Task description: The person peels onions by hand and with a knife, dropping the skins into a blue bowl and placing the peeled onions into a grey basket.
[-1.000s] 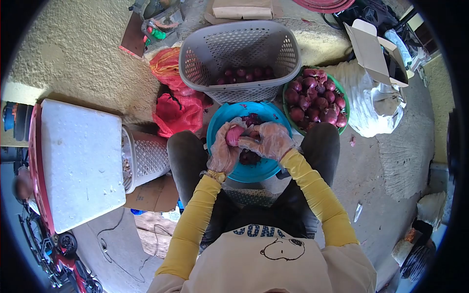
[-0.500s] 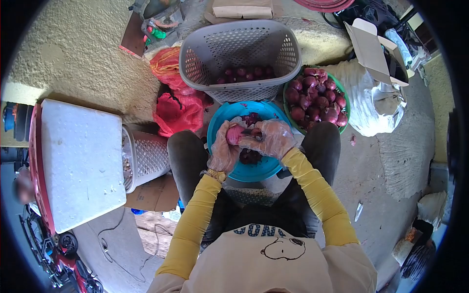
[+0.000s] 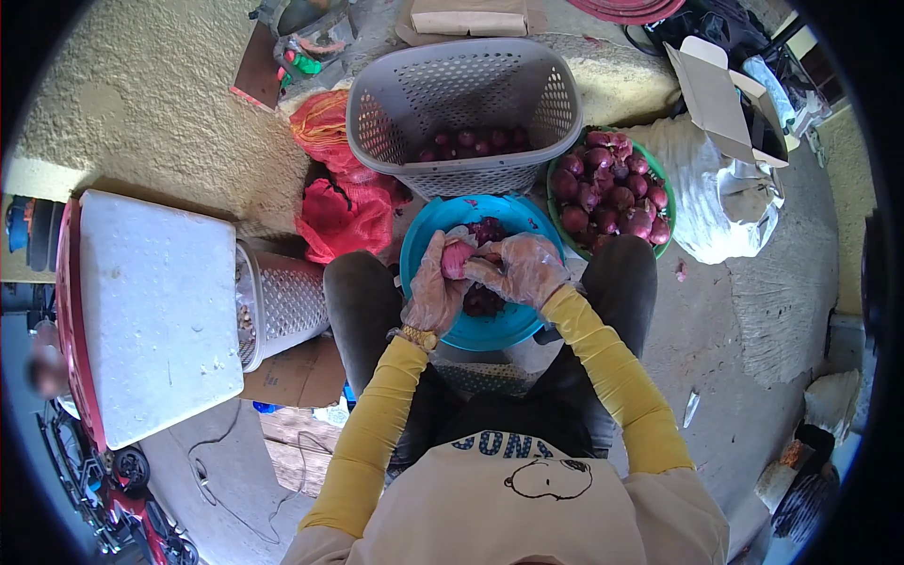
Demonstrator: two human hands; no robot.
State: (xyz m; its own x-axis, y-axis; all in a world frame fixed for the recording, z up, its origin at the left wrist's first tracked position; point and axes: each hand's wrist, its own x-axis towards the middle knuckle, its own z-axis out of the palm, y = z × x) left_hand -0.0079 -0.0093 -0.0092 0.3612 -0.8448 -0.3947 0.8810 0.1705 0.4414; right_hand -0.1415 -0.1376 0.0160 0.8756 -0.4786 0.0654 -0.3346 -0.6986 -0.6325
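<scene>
A partly peeled, pink-purple onion (image 3: pixel 456 261) is gripped by my left hand (image 3: pixel 431 291), its fingers wrapped round the side. My right hand (image 3: pixel 527 270) is closed, thumb and fingertips against the onion's right side. Something small and dark shows between those fingers, too hidden to name. Both hands wear clear plastic gloves. They are above a blue basin (image 3: pixel 490 336), in which dark onion skins (image 3: pixel 482 301) lie. Beside the basin, a green basket (image 3: pixel 669 209) holds several red onions (image 3: pixel 619 198).
A grey perforated basket (image 3: pixel 461 177) with several onions stands behind the basin. Red mesh sacks (image 3: pixel 348 221) lie to its left, a white sack (image 3: pixel 702 212) to the right. A white foam lid (image 3: pixel 160 320) and a white perforated bin (image 3: pixel 287 299) are at the left.
The onion has turned slightly in my left hand. My right fingers have shifted a little along it, and the dark thing between them shows less.
</scene>
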